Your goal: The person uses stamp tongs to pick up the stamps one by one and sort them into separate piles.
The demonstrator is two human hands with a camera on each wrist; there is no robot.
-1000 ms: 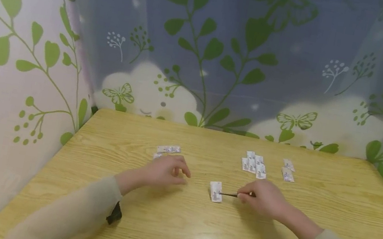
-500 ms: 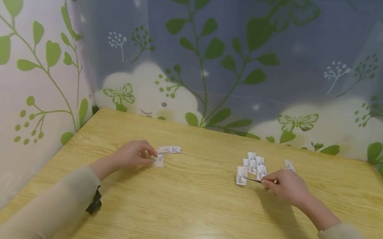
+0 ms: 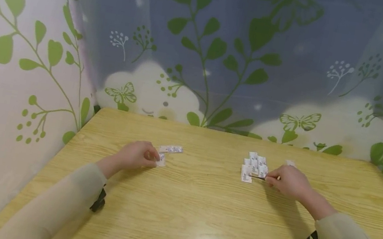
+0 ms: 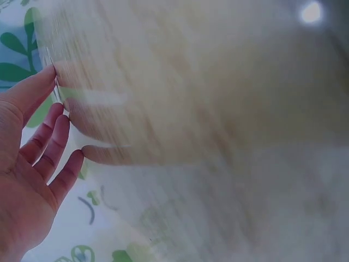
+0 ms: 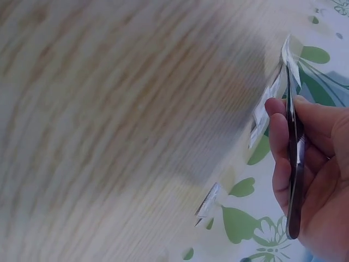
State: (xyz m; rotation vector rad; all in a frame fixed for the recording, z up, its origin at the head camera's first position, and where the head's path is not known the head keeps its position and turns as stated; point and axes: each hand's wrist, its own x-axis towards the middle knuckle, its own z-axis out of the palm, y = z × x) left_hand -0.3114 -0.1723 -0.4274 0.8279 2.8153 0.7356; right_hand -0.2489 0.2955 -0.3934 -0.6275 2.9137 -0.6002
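Observation:
In the head view, my left hand [image 3: 139,155] is at a small pale printed slip [image 3: 161,160] on the left of the table, its fingertips at the slip's edge. The left wrist view shows that hand's thumb and fingers fairly straight, their tips apart at the table surface. My right hand [image 3: 290,181] grips dark tweezers [image 5: 295,158] between thumb and fingers. At the tweezers' tips is another white printed slip [image 3: 246,174], at the front left of a cluster of similar slips [image 3: 254,158]. Whether it touches the table cannot be told.
Behind the left slip lies a long printed strip [image 3: 171,149]. One more pale slip [image 3: 290,163] shows partly behind my right hand. The wooden table [image 3: 183,212] ends at a leaf-patterned curtain [image 3: 203,53] at the back and left.
My right hand has carried the slip in the tweezers from the table's middle to the cluster at the back right. My left hand has moved left to the slip there.

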